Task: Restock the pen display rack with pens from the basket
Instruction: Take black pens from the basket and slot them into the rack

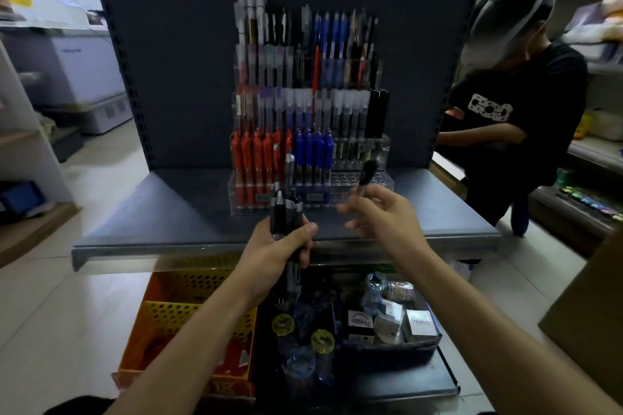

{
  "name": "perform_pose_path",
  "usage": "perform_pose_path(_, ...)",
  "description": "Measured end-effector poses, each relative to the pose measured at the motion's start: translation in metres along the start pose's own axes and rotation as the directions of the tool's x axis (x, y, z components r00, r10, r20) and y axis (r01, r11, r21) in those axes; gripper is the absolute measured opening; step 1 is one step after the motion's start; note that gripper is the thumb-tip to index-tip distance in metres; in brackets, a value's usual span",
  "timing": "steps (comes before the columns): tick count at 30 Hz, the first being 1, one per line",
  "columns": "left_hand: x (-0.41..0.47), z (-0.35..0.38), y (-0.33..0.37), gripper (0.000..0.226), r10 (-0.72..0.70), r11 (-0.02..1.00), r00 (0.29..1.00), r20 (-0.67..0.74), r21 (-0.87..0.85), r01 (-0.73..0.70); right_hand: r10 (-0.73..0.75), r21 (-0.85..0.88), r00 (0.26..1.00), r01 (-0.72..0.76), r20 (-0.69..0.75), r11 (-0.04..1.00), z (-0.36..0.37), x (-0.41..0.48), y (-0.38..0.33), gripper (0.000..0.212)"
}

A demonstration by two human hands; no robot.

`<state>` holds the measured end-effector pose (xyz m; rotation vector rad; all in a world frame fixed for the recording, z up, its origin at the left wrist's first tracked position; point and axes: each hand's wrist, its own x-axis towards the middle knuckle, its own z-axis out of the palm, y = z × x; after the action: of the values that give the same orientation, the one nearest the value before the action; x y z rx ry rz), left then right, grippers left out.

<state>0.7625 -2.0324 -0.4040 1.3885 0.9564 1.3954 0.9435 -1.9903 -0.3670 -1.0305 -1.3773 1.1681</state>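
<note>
At the rack (382, 152), left hand (279, 246) grips a pen bundle (285, 209), right hand (387, 216) pinches one pen (366, 173); I'd lower it upright into the empty front slots (344, 177).

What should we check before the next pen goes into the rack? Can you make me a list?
1. One pen pinched in the right hand: ok.
2. Spare black pens gripped firmly in the left hand: ok.
3. The rack has empty holes in its front row, on the right: ok.
4. Nothing between the pen and those holes: ok.
5. Pen's writing end pointing down: cannot tell, it is blurred.
</note>
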Motion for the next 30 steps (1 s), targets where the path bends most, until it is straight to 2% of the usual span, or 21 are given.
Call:
perform_pose_path(5,0.024,-0.003,-0.001,0.015,0.0,0.992,1.0,-0.012,-0.123,-0.002,-0.249,-0.25,0.957,0.208,-0.146,0.946,-0.002,0.028,0.007,0.02)
perform_pose_path(9,0.04,0.005,0.004,0.017,0.008,0.993,1.0,0.029,-0.12,-0.005,-0.317,-0.338,0.925,0.236,-0.208,0.911,0.001,0.058,0.0,0.015)
perform_pose_path(14,0.049,0.01,0.006,0.018,0.028,0.995,0.995,0.092,-0.096,-0.019,-0.422,-0.509,0.887,0.281,-0.185,0.813,0.005,0.09,-0.003,0.007)
perform_pose_path(19,0.051,0.007,0.0,0.027,-0.01,0.997,0.998,0.063,-0.073,0.015,-0.331,-0.687,0.94,0.186,-0.085,0.703,0.01,0.109,0.004,0.008)
perform_pose_path(22,0.052,0.008,-0.002,0.029,-0.021,0.998,0.999,0.031,-0.051,0.022,-0.275,-0.822,0.962,0.15,-0.008,0.55,0.018,0.109,0.004,0.012)
perform_pose_path(24,0.051,0.01,-0.002,0.03,-0.013,0.999,1.0,0.022,-0.039,0.014,-0.25,-0.86,0.968,0.121,-0.008,0.495,0.022,0.108,0.002,0.014)
perform_pose_path(27,0.05,0.012,-0.001,0.03,-0.008,1.0,0.999,0.032,-0.025,0.009,-0.244,-0.847,0.968,0.082,-0.057,0.525,0.023,0.106,0.001,0.014)
perform_pose_path(30,0.05,0.012,0.002,0.03,-0.01,0.999,0.999,0.039,-0.038,0.012,-0.31,-0.786,0.944,0.107,-0.112,0.609,0.022,0.1,0.004,0.016)
